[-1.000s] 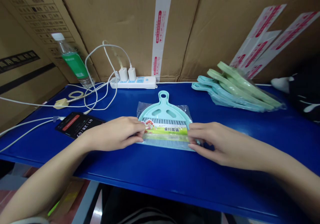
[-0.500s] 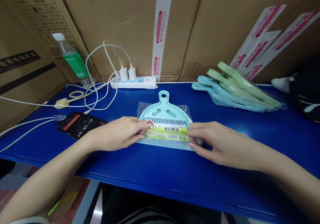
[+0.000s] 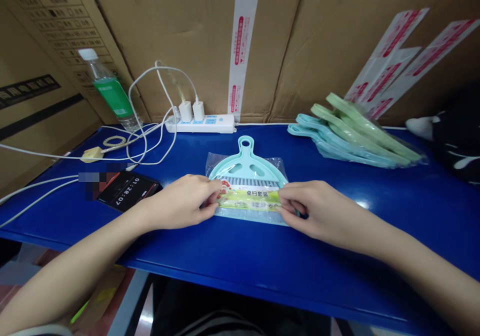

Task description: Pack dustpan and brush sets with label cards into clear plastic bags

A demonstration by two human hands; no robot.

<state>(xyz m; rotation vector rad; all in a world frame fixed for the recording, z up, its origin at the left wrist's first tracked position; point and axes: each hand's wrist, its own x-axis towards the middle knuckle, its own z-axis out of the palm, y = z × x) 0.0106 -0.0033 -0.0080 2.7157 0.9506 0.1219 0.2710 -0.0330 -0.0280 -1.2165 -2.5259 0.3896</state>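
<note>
A light-blue dustpan (image 3: 246,148) lies flat on the blue table, its looped handle pointing away from me. A brush with grey-blue bristles (image 3: 251,182) rests in the pan. Clear plastic bag (image 3: 276,164) covers the pan, with the handle sticking out of it. Across the front runs a yellow-green and white label (image 3: 249,201) with a red cartoon print. My left hand (image 3: 191,201) pinches the bag at the label's left end, thumb toward me. At the right end my right hand (image 3: 313,208) is closed on the bag too, its fingertips partly hidden.
Several bagged blue and green dustpans (image 3: 352,133) are stacked at the back right. A phone (image 3: 129,191), white cables, a power strip (image 3: 213,124) and a green-labelled bottle (image 3: 112,96) occupy the left side. Cardboard (image 3: 198,31) stands behind the table (image 3: 210,251).
My right hand has shifted slightly left, further over the label's end. My left hand's fingertips sit a little further in over the label. The dustpan stays in place.
</note>
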